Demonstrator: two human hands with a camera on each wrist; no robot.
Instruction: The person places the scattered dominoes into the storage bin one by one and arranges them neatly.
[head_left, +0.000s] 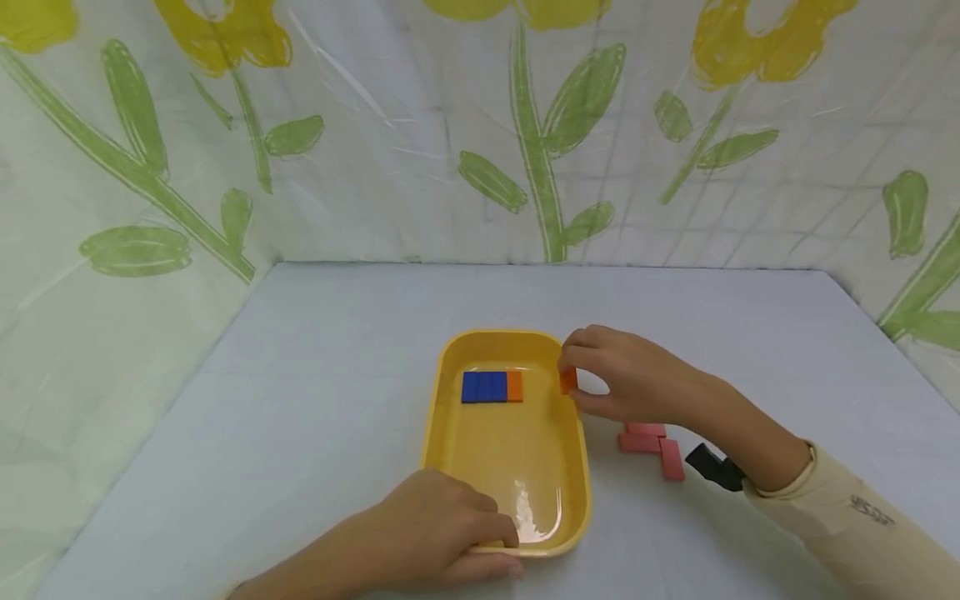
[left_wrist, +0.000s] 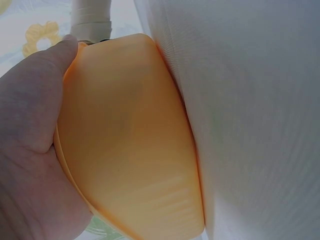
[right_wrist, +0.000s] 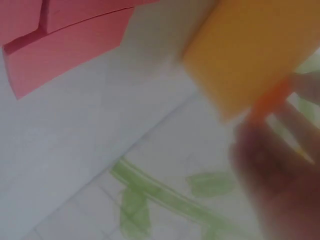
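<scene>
A yellow tray with raised rounded walls lies on the table. Inside it, near the far end, a row of blue blocks ends on the right with one orange block. My left hand grips the tray's near rim, thumb outside and fingers over the edge; the left wrist view shows the palm against the tray's outer wall. At the tray's right rim, my right hand pinches another orange block between thumb and fingers. That block looks blurred in the right wrist view.
Several pink blocks lie on the table to the right of the tray, below the right forearm. A dark object, partly covered by that forearm, sits beside them. Behind the table hangs a flower-painted sheet.
</scene>
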